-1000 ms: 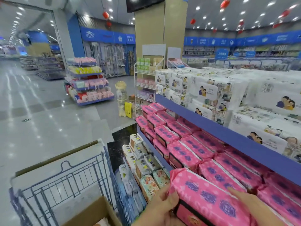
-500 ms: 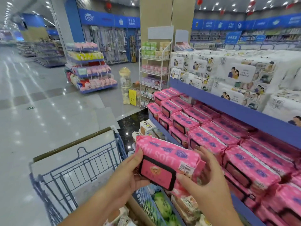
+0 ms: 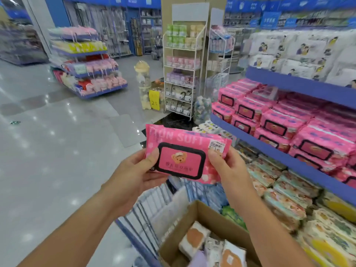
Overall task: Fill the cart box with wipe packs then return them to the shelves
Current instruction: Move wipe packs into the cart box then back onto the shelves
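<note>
I hold a pink wipe pack [image 3: 185,151] with a black-rimmed lid and a bear picture up in front of me. My left hand [image 3: 138,170] grips its left end, thumb on the front. My right hand [image 3: 229,168] grips its right end, below a white price sticker. Under my hands the cardboard box [image 3: 208,214] sits in the blue wire cart [image 3: 142,218], with several wipe packs [image 3: 194,239] inside. More pink packs [image 3: 273,120] fill the blue shelf [image 3: 289,162] at right.
Below that shelf lie rows of green and yellow packs [image 3: 285,199]. White bundled packs [image 3: 300,53] sit on the top shelf. A white wire rack [image 3: 183,70] and a tiered display stand [image 3: 86,64] are ahead on the shiny floor [image 3: 48,141].
Both hands lifted the pink pack off the shelf and brought it left, above the cart. Its lid side now faces me. The view tilted down, showing the box.
</note>
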Motion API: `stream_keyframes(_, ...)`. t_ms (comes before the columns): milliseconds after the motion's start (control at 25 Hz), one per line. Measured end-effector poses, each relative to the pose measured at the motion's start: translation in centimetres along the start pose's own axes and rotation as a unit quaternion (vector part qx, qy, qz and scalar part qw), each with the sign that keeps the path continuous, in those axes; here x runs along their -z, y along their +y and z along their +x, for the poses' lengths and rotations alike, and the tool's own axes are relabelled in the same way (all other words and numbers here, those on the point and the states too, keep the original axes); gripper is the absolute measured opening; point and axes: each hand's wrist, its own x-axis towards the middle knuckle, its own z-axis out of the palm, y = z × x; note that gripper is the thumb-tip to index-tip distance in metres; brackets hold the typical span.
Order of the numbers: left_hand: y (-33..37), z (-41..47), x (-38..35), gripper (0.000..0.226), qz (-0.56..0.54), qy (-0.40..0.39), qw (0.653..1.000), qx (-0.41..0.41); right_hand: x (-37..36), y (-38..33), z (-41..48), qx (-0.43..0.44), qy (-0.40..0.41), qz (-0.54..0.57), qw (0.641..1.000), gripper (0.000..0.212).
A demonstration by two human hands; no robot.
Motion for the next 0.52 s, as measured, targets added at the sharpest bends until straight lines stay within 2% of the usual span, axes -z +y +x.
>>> stream_keyframes(120, 1.9, 2.6, 10.0, 0.044, 0.037, -0.035, 0.999, 0.018, -9.4, 0.4, 1.8, -0.020, 0.029, 0.013, 0.999, 0.036)
stream_keyframes(240, 3.5, 7.1, 16.4, 0.052, 0.054, -0.048, 0.996, 0.044, -15.7, 0.4, 4.8, -0.037, 0.075, 0.017, 0.996, 0.033)
stream_keyframes(440, 3.7, 18.8, 22.7, 0.088, 0.108, -0.110, 0.988, 0.033, -21.6, 4.6, 13.2, -0.049, 0.150, 0.013, 0.987, 0.036)
stream_keyframes(520, 4.2, 25.5, 24.4, 0.107, 0.150, -0.137, 0.979, 0.008, -23.1, 6.5, 17.6, -0.043, 0.187, 0.029, 0.981, 0.027)
